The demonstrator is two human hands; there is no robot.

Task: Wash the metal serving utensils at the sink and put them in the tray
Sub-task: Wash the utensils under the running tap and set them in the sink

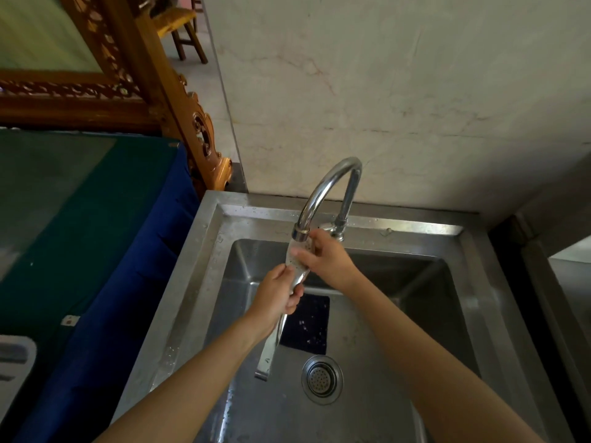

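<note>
A metal serving utensil (pixel 270 350) with a perforated head and a long flat handle is held over the steel sink (pixel 198 282), its head right under the spout of the curved tap (pixel 323 190). My left hand (pixel 278 292) grips it just below the head, the handle hanging down past my wrist. My right hand (pixel 326 259) is on the head, fingers and thumb against its wet surface. A pale tray (pixel 16 369) shows partly at the left edge.
A dark square mat (pixel 307 324) lies on the sink floor above the round drain strainer (pixel 321 378). A green and blue cloth covers the table (pixel 80 235) to the left. Carved wooden furniture (pixel 179 100) stands behind it, a pale wall behind the tap.
</note>
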